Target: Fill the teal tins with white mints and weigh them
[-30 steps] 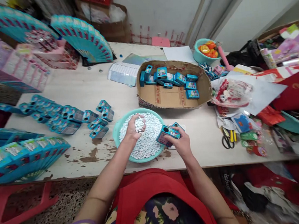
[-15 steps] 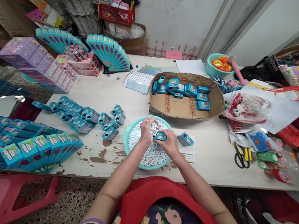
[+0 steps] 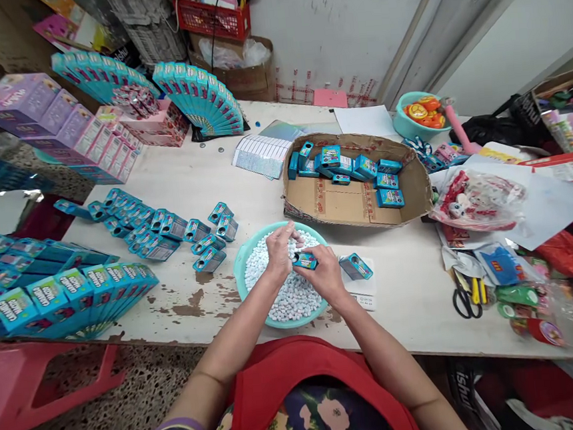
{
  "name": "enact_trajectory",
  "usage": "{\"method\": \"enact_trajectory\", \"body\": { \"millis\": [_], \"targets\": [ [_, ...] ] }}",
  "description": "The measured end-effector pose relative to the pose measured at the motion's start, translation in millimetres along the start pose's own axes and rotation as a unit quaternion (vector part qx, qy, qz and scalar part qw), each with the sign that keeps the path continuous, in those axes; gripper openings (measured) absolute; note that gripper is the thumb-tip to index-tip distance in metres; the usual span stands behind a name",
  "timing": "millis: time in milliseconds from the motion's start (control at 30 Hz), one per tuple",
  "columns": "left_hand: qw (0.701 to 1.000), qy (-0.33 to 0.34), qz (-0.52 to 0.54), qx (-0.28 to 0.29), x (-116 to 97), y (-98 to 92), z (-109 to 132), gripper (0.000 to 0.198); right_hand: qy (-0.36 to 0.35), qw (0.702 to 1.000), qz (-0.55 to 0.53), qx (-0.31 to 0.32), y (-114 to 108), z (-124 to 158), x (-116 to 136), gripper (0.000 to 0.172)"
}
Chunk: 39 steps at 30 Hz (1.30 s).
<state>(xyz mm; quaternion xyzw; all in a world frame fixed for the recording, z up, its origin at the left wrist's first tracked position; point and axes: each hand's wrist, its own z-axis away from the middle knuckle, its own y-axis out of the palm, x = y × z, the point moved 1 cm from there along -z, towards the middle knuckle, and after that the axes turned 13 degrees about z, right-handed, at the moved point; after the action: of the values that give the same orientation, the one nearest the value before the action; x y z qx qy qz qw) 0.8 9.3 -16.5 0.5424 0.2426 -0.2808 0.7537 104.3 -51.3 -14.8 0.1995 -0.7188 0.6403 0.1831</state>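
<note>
My right hand (image 3: 326, 275) grips a small blue box (image 3: 304, 260) over a light-green basin (image 3: 241, 267). The basin is filled with small white candies (image 3: 290, 303). Right beside the box's left end is my left hand (image 3: 278, 250), its fingers curled around some white candies; how many it holds is hidden. Another blue box (image 3: 356, 267) with a round hole in its face rests on a white scale (image 3: 366, 296), just right of my right hand. Several similar boxes (image 3: 209, 259) stand left of the basin.
Behind the basin sits a cut-down cardboard box (image 3: 346, 211) with several blue boxes inside. Fan-shaped stacks of blue boxes (image 3: 73, 294) stand at left. Scissors (image 3: 467, 296) and plastic bags (image 3: 480, 201) lie to the right. A pink stool (image 3: 11, 393) is below the table.
The box in my right hand has tilted slightly, showing more of its top face. Fewer candies show at my left hand, which stays beside it. The whole view has shifted a little.
</note>
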Motion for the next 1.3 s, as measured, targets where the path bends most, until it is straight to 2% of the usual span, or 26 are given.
{"method": "enact_trajectory", "body": {
  "millis": [100,200,333,733,900,1033,1300],
  "targets": [
    [1.0,0.011,0.007,0.006,-1,2.5,2,0.028,-0.009,1.0,-0.002,-0.014,0,-1,-1,0.029],
    [1.0,0.023,0.016,-0.011,-3,3.8,2,0.03,-0.014,1.0,-0.007,-0.011,1,-2,-2,0.028],
    [1.0,0.028,-0.002,0.005,-5,4.5,3,0.028,-0.003,0.999,-0.006,-0.035,1,-2,-5,0.031],
    [0.998,0.054,-0.035,0.019,-3,2.8,5,0.035,0.025,0.998,-0.046,-0.027,6,-4,-10,0.03],
    [0.999,0.043,-0.027,0.004,-1,5.4,7,0.027,0.023,0.998,-0.044,-0.031,2,-4,-7,0.029],
    [0.997,0.061,-0.046,-0.002,-2,8.5,7,0.033,0.024,0.998,-0.047,-0.043,0,-4,-7,0.029],
    [0.999,0.017,-0.016,0.039,-6,15.8,12,0.029,0.026,0.997,-0.062,-0.044,-1,-3,-11,0.034]
  ]
}}
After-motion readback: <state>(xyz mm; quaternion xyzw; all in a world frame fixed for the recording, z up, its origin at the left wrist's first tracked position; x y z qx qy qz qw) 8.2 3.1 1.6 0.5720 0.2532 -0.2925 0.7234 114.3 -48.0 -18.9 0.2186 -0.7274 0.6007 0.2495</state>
